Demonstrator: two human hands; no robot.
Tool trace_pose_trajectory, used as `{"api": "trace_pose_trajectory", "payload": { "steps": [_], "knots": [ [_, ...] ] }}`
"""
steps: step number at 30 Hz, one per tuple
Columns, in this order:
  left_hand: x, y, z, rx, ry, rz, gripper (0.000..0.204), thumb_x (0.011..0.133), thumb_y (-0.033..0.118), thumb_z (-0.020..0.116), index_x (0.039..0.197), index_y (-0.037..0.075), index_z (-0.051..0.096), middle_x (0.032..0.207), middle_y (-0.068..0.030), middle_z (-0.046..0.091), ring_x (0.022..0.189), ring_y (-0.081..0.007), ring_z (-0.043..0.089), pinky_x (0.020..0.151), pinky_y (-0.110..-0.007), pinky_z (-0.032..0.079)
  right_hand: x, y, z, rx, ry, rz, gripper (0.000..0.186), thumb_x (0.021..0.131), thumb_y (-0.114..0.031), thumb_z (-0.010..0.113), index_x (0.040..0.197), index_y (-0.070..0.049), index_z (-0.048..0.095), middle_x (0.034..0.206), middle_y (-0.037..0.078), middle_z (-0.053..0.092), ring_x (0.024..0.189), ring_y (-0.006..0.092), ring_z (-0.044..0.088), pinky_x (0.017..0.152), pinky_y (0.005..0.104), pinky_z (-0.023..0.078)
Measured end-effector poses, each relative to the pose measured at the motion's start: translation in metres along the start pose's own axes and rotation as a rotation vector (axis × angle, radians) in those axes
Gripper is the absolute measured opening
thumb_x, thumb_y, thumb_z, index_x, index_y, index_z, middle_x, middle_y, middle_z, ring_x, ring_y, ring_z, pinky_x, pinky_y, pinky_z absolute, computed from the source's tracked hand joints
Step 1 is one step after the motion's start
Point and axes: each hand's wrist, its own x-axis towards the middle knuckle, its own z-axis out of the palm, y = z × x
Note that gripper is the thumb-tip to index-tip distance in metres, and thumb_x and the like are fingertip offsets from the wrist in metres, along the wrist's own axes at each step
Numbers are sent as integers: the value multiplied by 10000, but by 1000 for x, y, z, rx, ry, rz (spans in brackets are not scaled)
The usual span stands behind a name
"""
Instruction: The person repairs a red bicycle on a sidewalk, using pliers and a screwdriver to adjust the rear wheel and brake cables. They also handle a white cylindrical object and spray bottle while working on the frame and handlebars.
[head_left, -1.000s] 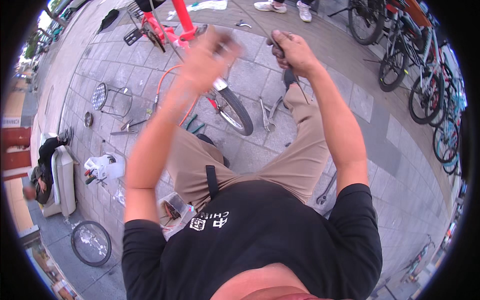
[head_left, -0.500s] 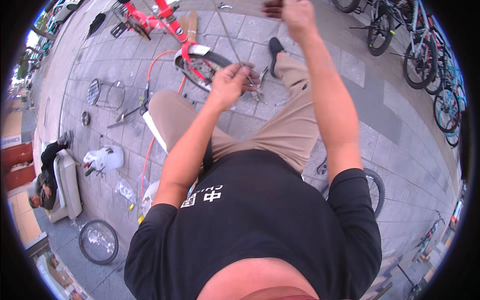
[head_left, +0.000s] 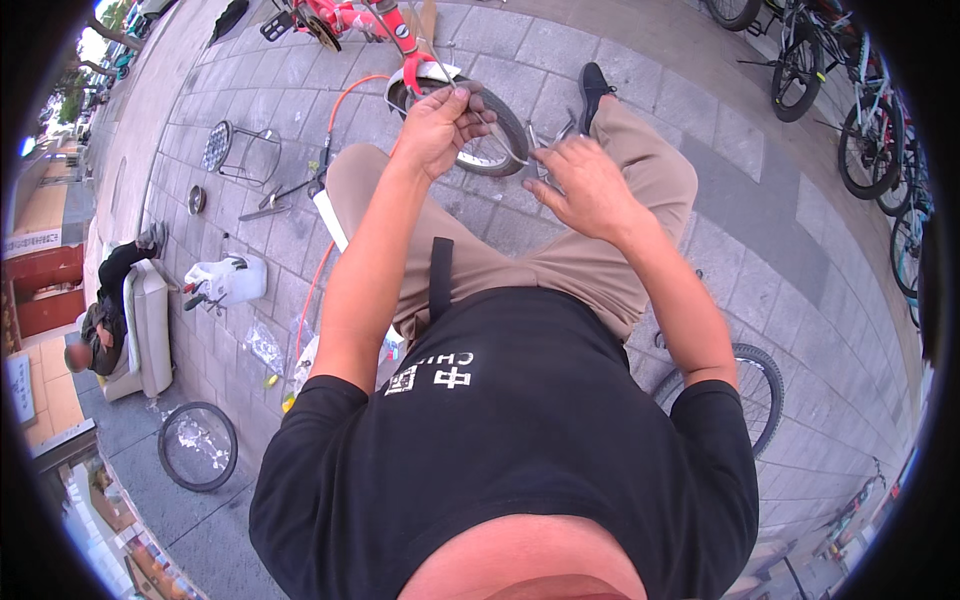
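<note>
My left hand (head_left: 440,130) is closed with its fingertips pinching a thin grey cable (head_left: 420,35). The cable comes down from the upper edge, passes through those fingers and runs toward my other hand. To its right, my right hand (head_left: 590,190) reaches forward with its thumb apart from the fingers; I see nothing clearly held in it. Just beyond these fingertips lie metal tools (head_left: 567,125) on the paving, partly covered. Behind my left hand stands a red bicycle (head_left: 400,35), its front wheel (head_left: 505,118) under a white mudguard (head_left: 440,72).
An orange hose (head_left: 335,110) curves past my left knee. A stool (head_left: 240,150), hand tools (head_left: 270,205), a white plastic jug (head_left: 240,280) and a tyre (head_left: 197,447) lie leftward. Another tyre (head_left: 770,400) is at my right. Parked bicycles (head_left: 865,140) line the far right; a person (head_left: 108,320) sits far left.
My right hand has come down from the upper edge to beside my left hand. The left hand keeps its pinch on the cable and has moved slightly left and up. The whole view has shifted.
</note>
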Motion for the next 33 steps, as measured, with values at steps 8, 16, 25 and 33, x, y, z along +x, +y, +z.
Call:
{"api": "trace_pose_trajectory", "payload": {
  "steps": [8, 16, 25, 33],
  "knots": [
    [19, -4, 34, -5, -76, 14, 272, 1095, 186, 582, 1277, -13, 614, 972, -73, 716, 937, -264, 741, 773, -375, 598, -19, -9, 10, 207, 302, 243, 277, 969, -259, 721, 1115, -25, 743, 917, 128, 721, 814, 335, 709, 722, 426, 559],
    [-7, 2, 96, 1460, 320, 707, 399, 1026, 258, 681, 1307, -17, 613, 1131, -176, 693, 1160, -348, 670, 926, -514, 548, -30, 4, -19, -67, 440, 96, 146, 895, -181, 761, 955, -51, 733, 832, 92, 663, 740, 322, 685, 653, 433, 551],
    [-12, 28, 139, 1489, -652, 934, 234, 926, 270, 769, 1146, 189, 785, 1026, -20, 696, 971, -242, 631, 900, -417, 444, -47, 7, -81, -64, 344, 96, 179, 890, -154, 738, 1022, -34, 735, 958, 122, 689, 837, 348, 685, 711, 447, 557],
    [-22, 15, 157, 1465, -429, 1041, 196, 807, 216, 836, 1002, 196, 826, 910, 30, 710, 831, -191, 620, 760, -352, 407, -47, 9, -87, -17, 486, 51, 168, 882, -99, 730, 1021, -5, 716, 845, 120, 642, 661, 300, 650, 612, 388, 519]
  ]
}}
